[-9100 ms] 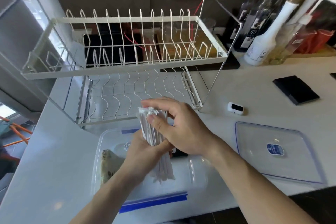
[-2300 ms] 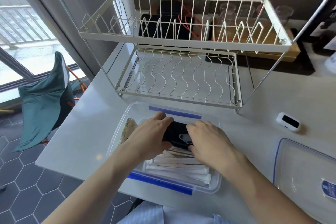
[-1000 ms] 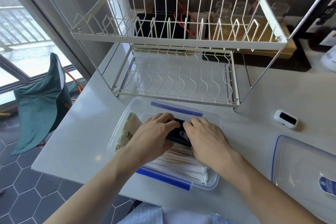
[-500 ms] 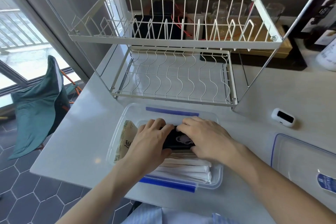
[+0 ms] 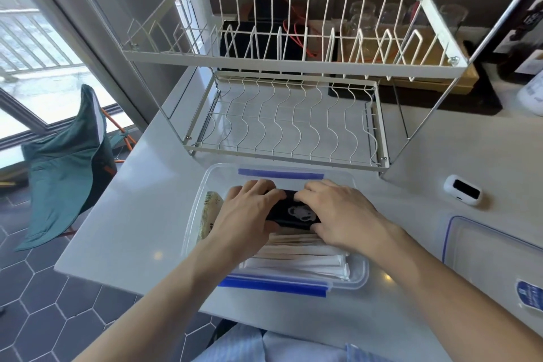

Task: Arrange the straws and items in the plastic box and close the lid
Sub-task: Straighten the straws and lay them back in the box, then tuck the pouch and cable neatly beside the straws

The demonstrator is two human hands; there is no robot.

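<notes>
Your left hand and right hand cover most of the black packet. The lid runs off the right edge, its label unreadable.

Clear plastic box with blue clips, black bear-print packet, white straws.

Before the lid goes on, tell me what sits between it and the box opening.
Both hands are in the way: the left hand and right hand hold a black packet inside the plastic box, above the wrapped straws. The lid lies on the counter to the right; nothing else covers the opening.
</notes>
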